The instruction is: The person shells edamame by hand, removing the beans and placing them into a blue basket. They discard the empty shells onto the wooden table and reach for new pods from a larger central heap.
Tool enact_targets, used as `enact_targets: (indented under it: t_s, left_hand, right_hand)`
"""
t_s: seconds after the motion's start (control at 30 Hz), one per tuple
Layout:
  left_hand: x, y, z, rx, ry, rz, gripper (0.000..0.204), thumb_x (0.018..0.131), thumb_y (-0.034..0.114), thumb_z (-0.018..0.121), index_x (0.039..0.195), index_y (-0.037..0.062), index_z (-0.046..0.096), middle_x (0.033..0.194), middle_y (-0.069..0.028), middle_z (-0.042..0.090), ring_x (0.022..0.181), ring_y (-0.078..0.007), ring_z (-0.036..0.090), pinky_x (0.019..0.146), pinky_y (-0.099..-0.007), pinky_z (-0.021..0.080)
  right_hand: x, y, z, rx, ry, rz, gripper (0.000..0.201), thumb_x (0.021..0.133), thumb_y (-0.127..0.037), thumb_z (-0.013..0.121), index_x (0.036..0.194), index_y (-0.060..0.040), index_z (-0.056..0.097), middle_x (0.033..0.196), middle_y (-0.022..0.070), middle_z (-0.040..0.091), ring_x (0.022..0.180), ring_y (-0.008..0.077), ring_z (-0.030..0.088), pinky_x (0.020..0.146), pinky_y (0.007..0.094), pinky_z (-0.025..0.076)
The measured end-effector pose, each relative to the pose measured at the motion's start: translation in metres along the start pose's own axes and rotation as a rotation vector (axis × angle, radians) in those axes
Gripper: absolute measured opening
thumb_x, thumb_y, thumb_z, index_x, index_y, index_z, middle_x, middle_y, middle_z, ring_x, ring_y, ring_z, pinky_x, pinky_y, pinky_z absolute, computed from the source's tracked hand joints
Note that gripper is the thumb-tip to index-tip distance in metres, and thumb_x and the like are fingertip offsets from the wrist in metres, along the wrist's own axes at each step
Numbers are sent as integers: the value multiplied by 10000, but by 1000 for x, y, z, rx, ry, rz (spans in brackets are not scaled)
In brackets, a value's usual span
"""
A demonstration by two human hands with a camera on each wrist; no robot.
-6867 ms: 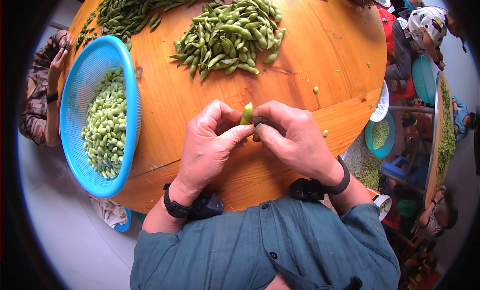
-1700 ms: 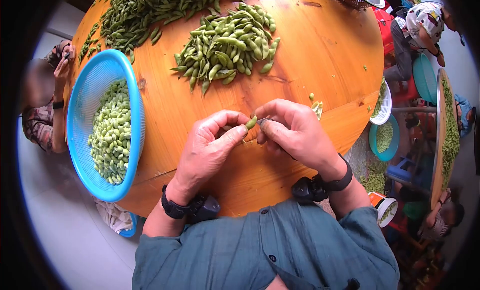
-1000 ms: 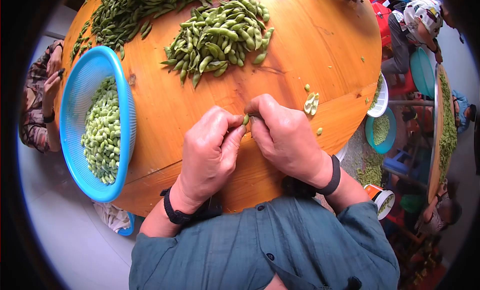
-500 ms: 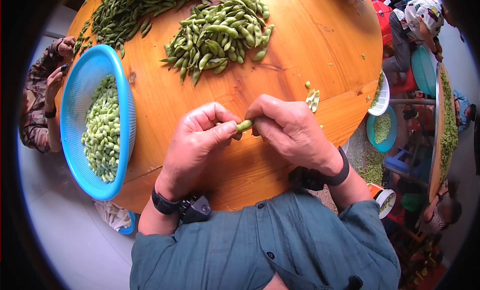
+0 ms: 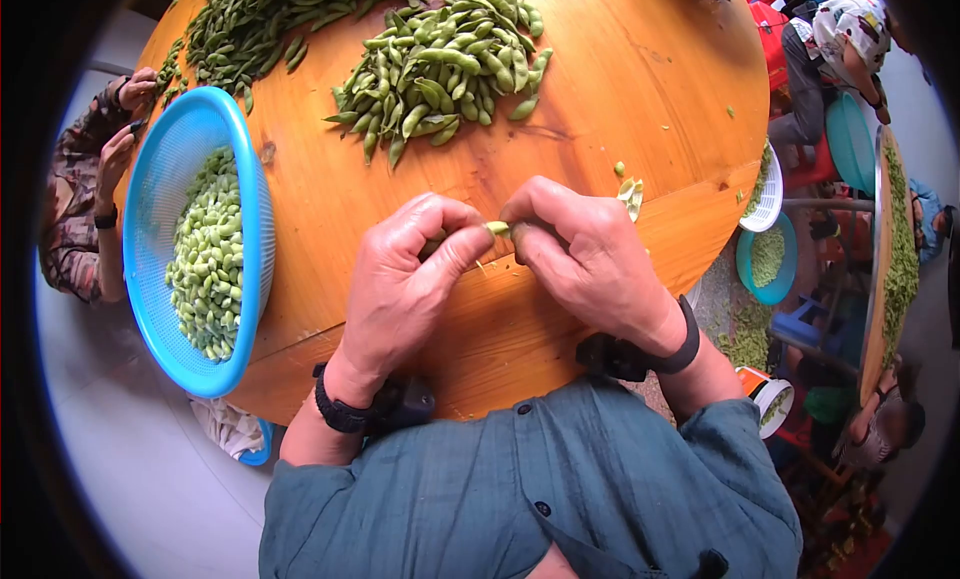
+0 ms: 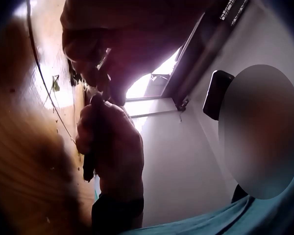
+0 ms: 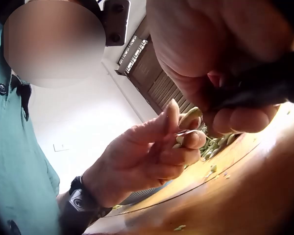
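My left hand pinches a green soybean pod between thumb and forefinger, above the wooden table. In the right wrist view the pod shows between those fingertips. My right hand has its fingertips right at the pod's other end. Its curled fingers grip a slim tool with a dark handle; the tool's tip is hidden. Beyond the hands lies a heap of unopened pods. To the left, a blue colander holds shelled beans.
Split pod shells and a loose bean lie to the right on the table. A larger pod pile is at the back left. Another person's hand is by the left table edge. Several people and bowls are at far right.
The split shells appeared on the right of the table after the oldest frame. Over the last second, both hands have stayed close together while the pod in my left fingers turned.
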State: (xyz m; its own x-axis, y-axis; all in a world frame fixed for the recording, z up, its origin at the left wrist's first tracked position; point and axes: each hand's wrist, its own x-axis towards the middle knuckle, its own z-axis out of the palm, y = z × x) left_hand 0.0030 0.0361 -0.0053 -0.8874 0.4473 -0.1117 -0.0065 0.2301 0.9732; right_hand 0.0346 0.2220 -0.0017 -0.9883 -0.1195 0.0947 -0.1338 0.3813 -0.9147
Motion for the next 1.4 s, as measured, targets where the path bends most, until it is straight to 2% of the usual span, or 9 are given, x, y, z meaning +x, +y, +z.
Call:
enact_targets:
  t_s: [0.27,0.4,0.47,0.67,0.77,0.8,1.03,1.2,1.4]
  left_hand:
    - [-2,-8,17,-552,64,-269,229,1009,218,550,937,29,656,777,49,561,679,-9,429,597,-181,364]
    - [1,-7,21,-627,111,-304,236,1012,231,544,965,34,665,755,50,551,602,4,394,509,-165,311]
    - [8,-15,17,-872,106,-306,216,1008,226,545,1019,33,642,739,48,546,540,-2,369,434,-161,251]
    - [4,-2,10,-786,113,-359,217,998,229,562,1013,22,625,760,21,563,527,-6,364,429,-150,255]
    - [2,-5,10,-828,44,-328,185,989,216,579,1004,35,615,783,10,592,563,-4,407,469,-145,290]
    - [2,-7,10,-868,-10,-297,162,984,208,591,998,48,610,804,5,616,603,-5,455,506,-145,325]
    - [-1,-8,9,-757,-116,-295,153,964,208,627,992,59,606,821,9,625,660,-2,474,541,-145,340]
    - [-2,-2,-1,-758,-228,-342,171,893,179,717,963,66,609,817,37,619,639,5,454,552,-147,334]
    - [-3,-4,-2,-693,-233,-289,152,887,150,717,976,56,637,814,71,601,652,24,445,551,-145,333]
  right_hand:
    - [-5,5,-1,-84,-14,-166,43,817,24,571,834,6,536,676,200,557,620,383,580,551,418,459]
    - [-6,5,4,-212,22,-375,106,782,5,607,802,-30,508,654,128,501,611,323,563,538,405,459]
    - [-12,2,13,-255,-12,-468,136,754,-27,637,797,-58,512,637,82,472,605,271,554,534,378,468]
    - [-13,7,1,-362,-37,-212,138,805,-131,697,831,-55,586,683,99,546,659,292,606,557,386,488]
    - [-11,4,4,-78,160,-52,196,779,-52,725,941,-2,626,787,129,623,679,250,649,622,337,528]
    - [-12,0,3,33,134,20,217,804,-23,721,989,21,617,851,126,656,728,177,670,672,290,541]
    - [-8,-6,6,606,77,193,152,886,-44,684,1005,19,613,851,49,658,779,94,651,679,236,528]
    - [-3,-7,-2,632,-19,315,122,895,-93,692,970,-14,638,753,-8,639,628,17,570,531,177,440]
    - [-3,4,7,749,-65,333,111,897,-127,701,922,-34,646,691,-29,606,530,10,524,450,169,387]
